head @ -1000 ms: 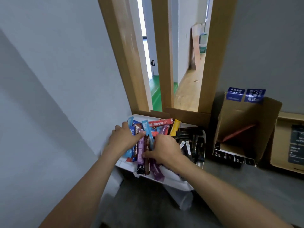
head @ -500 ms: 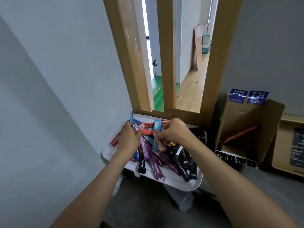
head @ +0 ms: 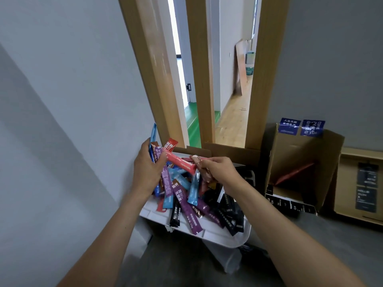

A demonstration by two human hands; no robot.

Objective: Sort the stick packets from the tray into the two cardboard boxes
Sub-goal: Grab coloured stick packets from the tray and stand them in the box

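A white tray [head: 228, 237] holds a heap of stick packets [head: 199, 208] in purple, blue, red and black. My left hand [head: 148, 170] grips a bunch of coloured packets [head: 163, 179] over the tray's left side, a red packet [head: 180, 161] sticking out to the right. My right hand [head: 217, 170] pinches a brownish-pink packet [head: 204, 170] just right of that bunch. An open cardboard box [head: 300, 162] stands on its side to the right with a red packet [head: 294, 172] inside. A second cardboard box [head: 358, 183] sits at the far right.
The tray rests on a white stand [head: 223, 257] in a corner by a grey wall [head: 62, 100]. A wooden door frame [head: 199, 69] rises behind it. Grey floor [head: 310, 245] lies in front of the boxes.
Both hands have lifted above the tray. The left hand's bunch is raised higher, and the right hand has pulled a brownish-pink packet up out of the heap.
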